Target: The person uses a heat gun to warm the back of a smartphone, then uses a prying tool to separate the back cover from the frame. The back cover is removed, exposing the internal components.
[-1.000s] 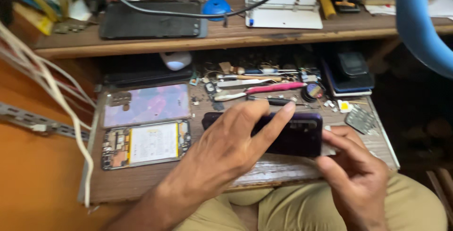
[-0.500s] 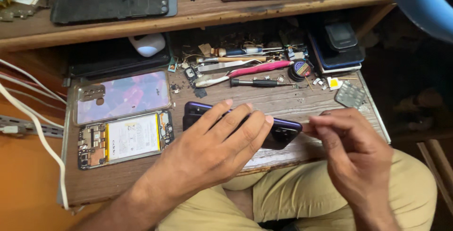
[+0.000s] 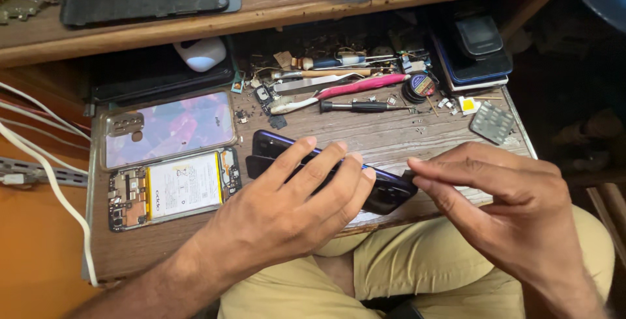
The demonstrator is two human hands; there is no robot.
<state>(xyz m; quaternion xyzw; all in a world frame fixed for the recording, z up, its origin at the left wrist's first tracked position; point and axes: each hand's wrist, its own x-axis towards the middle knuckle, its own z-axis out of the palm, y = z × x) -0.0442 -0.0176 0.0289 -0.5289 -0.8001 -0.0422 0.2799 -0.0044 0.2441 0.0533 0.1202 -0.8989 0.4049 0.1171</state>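
So the left hand (image 3: 293, 205) is laid flat over a dark purple phone (image 3: 385, 192), fingers spread and curled over its top edge, pressing it down on the worn wooden tray (image 3: 391, 136) right above the lap. The right hand (image 3: 505, 205) comes in from the other end with its fingertips pinched together narrow against the phone's right corner. Can't tell if there's a tiny tool or pick between them, it's too small to make out.

Just left of the left hand there's an opened phone (image 3: 173, 188) lying with its battery and boards showing, and beyond that a shiny pinkish back cover (image 3: 169, 129). Past the fingers of both hands, further up the tray, sits a pile of tools: a pink-handled tool (image 3: 365, 87), a black screwdriver (image 3: 358, 106), metal tweezers (image 3: 306, 84) and a small round tin (image 3: 420, 86). Up and to the right of the right hand is a little grey perforated pad (image 3: 492, 122), and behind that a stack of dark phones (image 3: 476, 52).
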